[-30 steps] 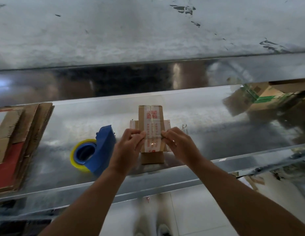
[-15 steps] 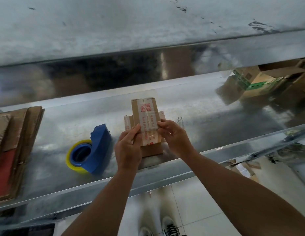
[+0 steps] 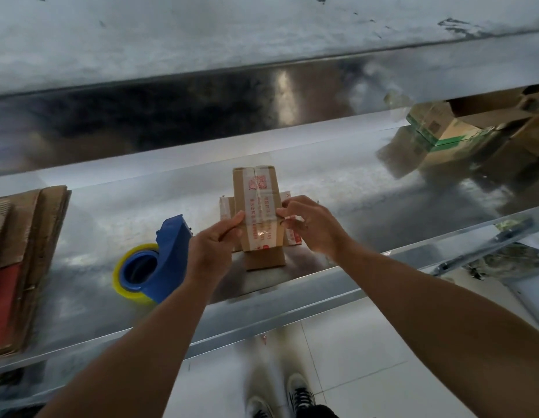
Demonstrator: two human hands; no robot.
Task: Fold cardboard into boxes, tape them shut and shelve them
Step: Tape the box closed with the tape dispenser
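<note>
A small brown cardboard box (image 3: 256,191) stands on the shiny metal shelf (image 3: 352,188), with clear tape printed in red running over its top. My left hand (image 3: 212,245) grips its left side, thumb against the taped face. My right hand (image 3: 310,224) pinches the tape at the box's right edge. A second taped piece of cardboard (image 3: 226,206) shows just behind the box. A blue tape dispenser (image 3: 168,260) with a yellow-rimmed roll lies on the shelf left of my left hand.
A stack of flat cardboard sheets (image 3: 21,254), one red, lies at the shelf's left end. Opened boxes with green print (image 3: 449,128) sit at the far right. A metal shelf runs above. White floor tiles and my shoes (image 3: 295,396) are below.
Both hands have kept hold of the box and shifted along its taped sides. The camera view has tilted slightly downward, bringing my shoes into sight.
</note>
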